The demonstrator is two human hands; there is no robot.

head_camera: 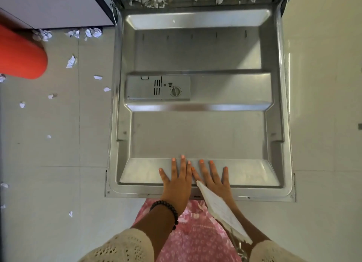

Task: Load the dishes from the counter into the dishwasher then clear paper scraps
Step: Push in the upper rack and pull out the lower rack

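Steel door [197, 132] of the dishwasher lying fully open at centre frame, both hands flat on its near edge, fingers straight, gripping nothing: left hand [177, 180], right hand [213, 180]. Probably about to lift it shut; needs an upward push. Scraps [71, 61] scattered at left, more in the rack [152, 0] at top.

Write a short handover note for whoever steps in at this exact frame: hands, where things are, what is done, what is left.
Left hand: flat, fingers straight, on the near edge of the open dishwasher door.
Right hand: flat beside it; a white paper pad lies over its wrist.
No dishes in view; whether they are loaded cannot be told.
Left: paper scraps on the floor and inside the dishwasher.
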